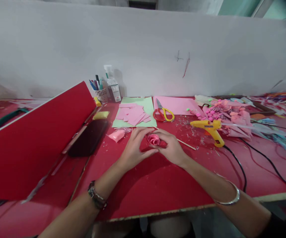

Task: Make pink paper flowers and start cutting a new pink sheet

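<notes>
A pink paper roll [153,139], wound into a loose spiral like a rosette, is between my two hands just above the red table. My left hand [135,147] curves round it from the left, fingertips at its top edge and thumb stretched below it. From the right, my right hand [170,148] closes on the roll with bent fingers, its thumb meeting the left thumb. A thin wooden stick [186,144] lies partly behind my right hand. Near my left fingers is a small plastic bag with pink material [117,135].
Pink paper pieces [134,114] lie on a green sheet [119,123]. Scissors [163,112] rest on a pink sheet [180,104]. A yellow glue gun [210,129] with a cord stands right. A phone [88,138] and red board [41,138] are left; pink crafts [222,112] lie far right.
</notes>
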Available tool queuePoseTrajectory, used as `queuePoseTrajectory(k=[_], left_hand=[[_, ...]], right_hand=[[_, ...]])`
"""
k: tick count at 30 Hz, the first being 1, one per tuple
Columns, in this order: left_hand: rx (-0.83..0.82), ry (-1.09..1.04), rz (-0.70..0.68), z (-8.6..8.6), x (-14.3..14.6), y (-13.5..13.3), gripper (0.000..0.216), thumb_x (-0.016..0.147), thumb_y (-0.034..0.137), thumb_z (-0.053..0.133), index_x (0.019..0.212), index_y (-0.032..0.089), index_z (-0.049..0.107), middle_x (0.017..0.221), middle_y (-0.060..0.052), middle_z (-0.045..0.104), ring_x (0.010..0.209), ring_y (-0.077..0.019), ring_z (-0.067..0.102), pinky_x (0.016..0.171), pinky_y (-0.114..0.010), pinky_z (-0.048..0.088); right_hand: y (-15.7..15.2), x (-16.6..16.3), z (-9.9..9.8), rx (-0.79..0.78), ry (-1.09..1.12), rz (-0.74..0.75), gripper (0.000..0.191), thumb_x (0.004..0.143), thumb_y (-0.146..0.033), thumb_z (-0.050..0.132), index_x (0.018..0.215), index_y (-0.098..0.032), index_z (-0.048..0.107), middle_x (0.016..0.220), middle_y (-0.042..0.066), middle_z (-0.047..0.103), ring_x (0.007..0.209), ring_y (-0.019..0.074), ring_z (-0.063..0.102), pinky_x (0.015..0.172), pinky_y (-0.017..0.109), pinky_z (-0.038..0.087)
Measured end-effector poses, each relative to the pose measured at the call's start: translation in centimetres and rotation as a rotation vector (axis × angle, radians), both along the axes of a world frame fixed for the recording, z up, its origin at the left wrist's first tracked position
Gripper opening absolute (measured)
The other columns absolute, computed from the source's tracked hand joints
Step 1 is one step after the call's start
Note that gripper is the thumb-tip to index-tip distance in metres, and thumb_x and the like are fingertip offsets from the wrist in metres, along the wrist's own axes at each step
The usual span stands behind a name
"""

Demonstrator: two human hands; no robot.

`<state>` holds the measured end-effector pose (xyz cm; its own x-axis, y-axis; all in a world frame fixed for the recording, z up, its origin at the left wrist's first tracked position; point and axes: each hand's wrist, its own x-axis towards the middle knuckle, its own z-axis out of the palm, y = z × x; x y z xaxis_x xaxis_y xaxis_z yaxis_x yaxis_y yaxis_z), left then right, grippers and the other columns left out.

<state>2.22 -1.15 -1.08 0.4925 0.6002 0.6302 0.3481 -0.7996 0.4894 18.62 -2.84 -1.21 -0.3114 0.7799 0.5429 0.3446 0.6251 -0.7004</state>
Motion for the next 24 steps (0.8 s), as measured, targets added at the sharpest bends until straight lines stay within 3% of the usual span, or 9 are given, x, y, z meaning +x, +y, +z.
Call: queuePoseTrajectory(k=[4, 8, 15, 18, 24], left_hand=[[0.050, -0.007, 0.017, 0.1, 0.0, 0.1, 0.034, 0.074, 0.022, 0.060, 0.107, 0.021, 0.050, 0.099, -0.005, 0.048, 0.094, -0.0167, 0.047, 0.081, -0.031, 0.040], [0.073, -0.033, 0.014, 0.3, -0.2, 0.2, 0.030, 0.074, 0.021, 0.060, 0.104, 0.021, 0.053, 0.095, -0.004, 0.049, 0.090, -0.0158, 0.048, 0.078, -0.030, 0.041], [-0.050, -0.090, -0.025, 0.8, -0.2, -0.1, 0.025, 0.070, 0.020, 0.065, 0.094, 0.019, 0.058, 0.089, -0.004, 0.052, 0.085, -0.0151, 0.049, 0.076, -0.028, 0.040], [-0.260, -0.274, -0.024, 0.6, 0.1, -0.1, 0.019, 0.068, 0.023, 0.066, 0.085, 0.019, 0.061, 0.085, -0.002, 0.056, 0.081, -0.0143, 0.050, 0.075, -0.026, 0.040], [-1.089, -0.942, -0.024, 0.3, 0.0, 0.9, 0.020, 0.074, 0.035, 0.057, 0.083, 0.017, 0.061, 0.074, 0.000, 0.063, 0.069, -0.0117, 0.057, 0.065, -0.023, 0.045]], right_hand=[[-0.1, 0.0, 0.0, 0.032, -0.043, -0.007, 0.020, 0.073, -0.014, 0.057, 0.093, -0.017, 0.057, 0.092, 0.005, 0.054, 0.088, 0.0179, 0.052, 0.078, 0.029, 0.041], [-0.2, -0.1, 0.3, 0.039, -0.051, -0.016, 0.026, 0.070, -0.010, 0.057, 0.095, -0.016, 0.054, 0.095, 0.006, 0.052, 0.090, 0.0180, 0.051, 0.080, 0.029, 0.041], [-0.3, -0.1, 0.4, 0.029, -0.044, 0.053, 0.022, 0.075, -0.016, 0.055, 0.097, -0.017, 0.054, 0.095, 0.006, 0.053, 0.090, 0.0167, 0.051, 0.079, 0.029, 0.041], [-0.2, -0.2, 0.3, -0.028, -0.072, 0.061, 0.023, 0.076, -0.018, 0.055, 0.099, -0.016, 0.053, 0.094, 0.006, 0.053, 0.084, 0.0157, 0.052, 0.076, 0.029, 0.043], [-0.2, -0.4, -0.2, -0.168, -0.109, 0.021, 0.039, 0.073, -0.024, 0.059, 0.110, -0.017, 0.048, 0.095, 0.007, 0.054, 0.079, 0.0149, 0.052, 0.074, 0.031, 0.044]])
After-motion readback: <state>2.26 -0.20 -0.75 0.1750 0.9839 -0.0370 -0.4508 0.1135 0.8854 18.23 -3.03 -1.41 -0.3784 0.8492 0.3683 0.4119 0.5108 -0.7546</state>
